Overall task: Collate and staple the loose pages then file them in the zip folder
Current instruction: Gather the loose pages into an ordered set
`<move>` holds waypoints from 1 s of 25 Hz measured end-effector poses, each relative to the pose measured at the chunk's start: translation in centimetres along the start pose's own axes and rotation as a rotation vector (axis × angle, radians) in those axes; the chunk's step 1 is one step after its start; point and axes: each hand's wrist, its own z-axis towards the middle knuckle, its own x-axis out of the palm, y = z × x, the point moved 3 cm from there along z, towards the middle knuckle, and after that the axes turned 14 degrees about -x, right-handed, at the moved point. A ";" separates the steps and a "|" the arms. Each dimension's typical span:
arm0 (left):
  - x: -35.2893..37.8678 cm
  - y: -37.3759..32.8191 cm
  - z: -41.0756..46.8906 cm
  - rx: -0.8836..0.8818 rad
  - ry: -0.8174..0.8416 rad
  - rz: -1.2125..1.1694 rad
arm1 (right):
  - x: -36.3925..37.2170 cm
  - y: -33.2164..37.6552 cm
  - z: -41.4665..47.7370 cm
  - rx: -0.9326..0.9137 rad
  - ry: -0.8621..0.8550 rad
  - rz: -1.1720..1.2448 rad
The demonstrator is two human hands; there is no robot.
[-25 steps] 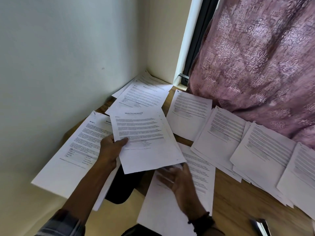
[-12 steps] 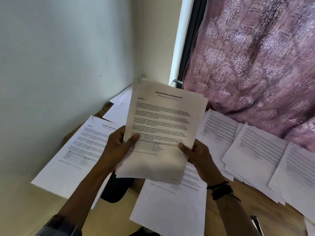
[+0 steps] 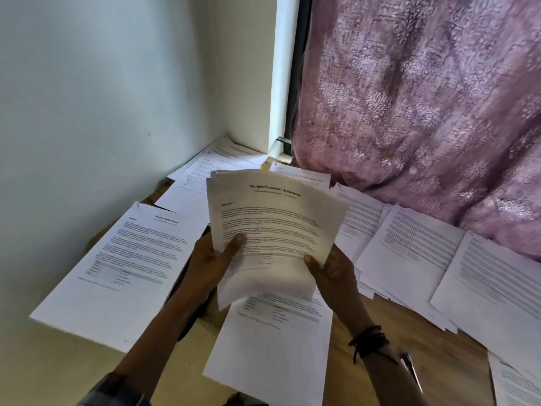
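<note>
A small sheaf of printed pages [image 3: 275, 227], headed "Sample Financial Statement", is held tilted up above the table. My left hand [image 3: 210, 259] grips its left edge with the thumb on the front. My right hand [image 3: 333, 273] grips its lower right edge. Other loose printed pages lie spread over the wooden table [image 3: 409, 341]: one sheet [image 3: 126, 268] at the left, one [image 3: 272, 341] under the sheaf, several [image 3: 424, 253] overlapping along the right. I see no zip folder.
A shiny object like a stapler or pen [image 3: 409, 370] lies near my right forearm. A pink patterned curtain [image 3: 424, 98] hangs at the back right. A pale wall [image 3: 102, 98] borders the table's left side. Something dark [image 3: 193, 320] lies below my left forearm.
The sheaf has been lifted off the table and tilted upright. My right hand came up from the lower sheet and took hold of the sheaf's right edge.
</note>
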 end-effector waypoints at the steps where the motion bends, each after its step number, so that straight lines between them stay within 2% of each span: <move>1: 0.4 0.1 -0.1 -0.010 -0.006 -0.009 | -0.2 -0.2 -0.1 0.006 -0.014 0.006; 6: 1.5 0.1 -0.2 -0.017 -0.006 0.002 | -1.1 -0.7 0.0 0.012 -0.051 0.007; 9: 1.2 -0.6 -0.4 0.033 -0.105 0.022 | -1.5 -1.1 0.8 0.083 -0.086 0.068; 11: 0.7 -1.5 -0.8 0.060 -0.157 -0.017 | -1.9 -3.2 1.2 0.166 -0.108 0.007; 12: 0.4 -1.9 -1.0 0.059 -0.178 -0.041 | -2.1 -4.7 1.3 0.221 -0.065 -0.116; 15: -0.4 -2.4 -1.4 0.025 -0.234 -0.113 | -1.7 -8.8 0.6 0.319 0.221 -0.478; 18: -0.8 -2.2 -1.9 -0.016 -0.251 -0.150 | -0.3 -11.1 0.1 0.267 0.415 -0.716; 22: -2.0 -1.2 -2.2 -0.079 -0.267 -0.212 | 2.0 -9.8 -0.5 0.060 0.459 -0.729; 24: -2.3 -0.8 -2.3 -0.108 -0.265 -0.208 | 2.3 -9.2 -1.5 -0.036 0.380 -0.652; 25: -2.3 -0.7 -2.3 -0.121 -0.261 -0.202 | 1.7 -9.0 -1.5 0.005 0.288 -0.611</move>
